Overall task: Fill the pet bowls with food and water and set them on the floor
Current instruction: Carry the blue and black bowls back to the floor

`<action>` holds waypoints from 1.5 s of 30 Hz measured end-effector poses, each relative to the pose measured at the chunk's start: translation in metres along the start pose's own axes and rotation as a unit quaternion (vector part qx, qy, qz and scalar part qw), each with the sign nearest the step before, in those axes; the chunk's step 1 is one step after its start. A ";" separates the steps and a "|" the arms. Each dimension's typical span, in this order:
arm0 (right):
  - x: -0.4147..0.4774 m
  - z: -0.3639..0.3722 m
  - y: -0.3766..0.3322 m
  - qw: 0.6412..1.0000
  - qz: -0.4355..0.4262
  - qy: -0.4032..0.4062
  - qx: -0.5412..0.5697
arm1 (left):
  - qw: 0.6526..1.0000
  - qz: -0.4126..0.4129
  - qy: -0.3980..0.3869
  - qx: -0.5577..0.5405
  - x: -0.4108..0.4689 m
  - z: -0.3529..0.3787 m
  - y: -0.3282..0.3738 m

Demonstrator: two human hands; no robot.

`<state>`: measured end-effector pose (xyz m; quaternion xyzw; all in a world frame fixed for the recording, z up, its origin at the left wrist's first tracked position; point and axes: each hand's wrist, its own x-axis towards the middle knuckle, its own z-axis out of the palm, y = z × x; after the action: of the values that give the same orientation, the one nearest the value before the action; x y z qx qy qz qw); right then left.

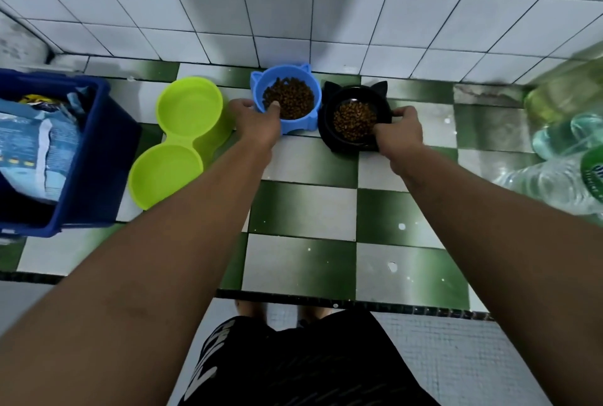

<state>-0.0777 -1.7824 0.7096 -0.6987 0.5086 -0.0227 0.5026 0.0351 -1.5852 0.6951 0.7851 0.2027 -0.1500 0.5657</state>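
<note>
The blue bowl (287, 101) and black bowl (354, 118), on the checkered floor (303, 209) against the tiled wall (261, 13), are gripped by the left hand (257, 121) and right hand (399, 133).

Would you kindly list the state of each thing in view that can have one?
Blue bowl: filled with kibble, on floor, gripped by left hand.
Black bowl: holds kibble, on floor, gripped by right hand.
Green double bowl: both wells without kibble.
Blue bin: open, holding bags.
</note>
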 end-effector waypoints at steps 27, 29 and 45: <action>-0.105 -0.059 0.007 0.984 0.005 -0.042 0.173 | 0.993 0.090 -0.048 -0.059 -0.068 -0.083 -0.017; -0.137 -0.058 0.005 0.981 -0.003 -0.041 0.189 | 0.991 0.106 -0.042 -0.067 -0.085 -0.114 -0.019; -0.395 0.095 0.028 0.964 -0.120 -0.211 0.104 | 0.974 0.085 0.154 -0.143 -0.217 -0.460 -0.163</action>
<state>-0.2354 -1.4279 0.8319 -0.6872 0.2983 0.0123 0.6623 -0.2305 -1.1360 0.8057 0.7243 0.2392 0.0519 0.6446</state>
